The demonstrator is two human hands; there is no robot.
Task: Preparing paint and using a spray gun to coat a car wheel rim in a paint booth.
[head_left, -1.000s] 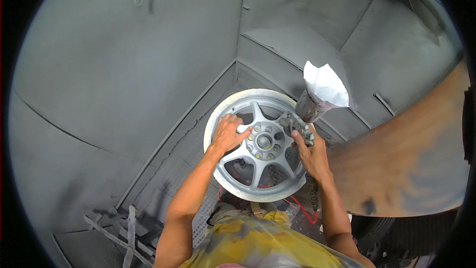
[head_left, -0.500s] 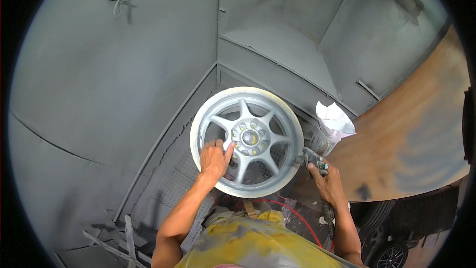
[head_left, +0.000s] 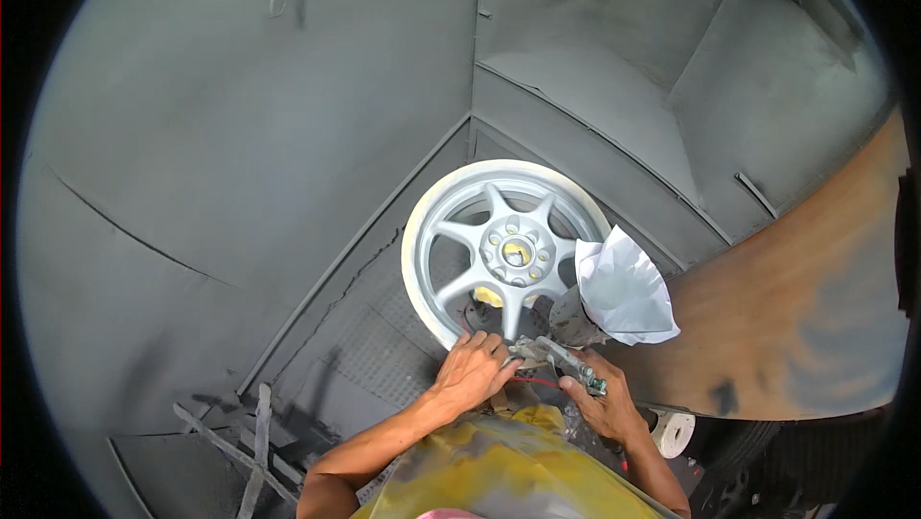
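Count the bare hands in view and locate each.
2: the bare left hand by the lower edge of the silver spoked metal wheel, the bare right hand gripping the grey metal spray gun.

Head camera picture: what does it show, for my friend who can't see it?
A person's right hand holds a spray gun topped with white paper near the edge of a pale grey wheel. The left hand is by the gun's front end; grey walls stand behind.

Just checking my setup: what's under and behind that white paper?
Under the white paper is a grimy cup, its lower side showing; the wheel runs partly behind the paper. The cup's mouth, inside and that part of the wheel are covered.
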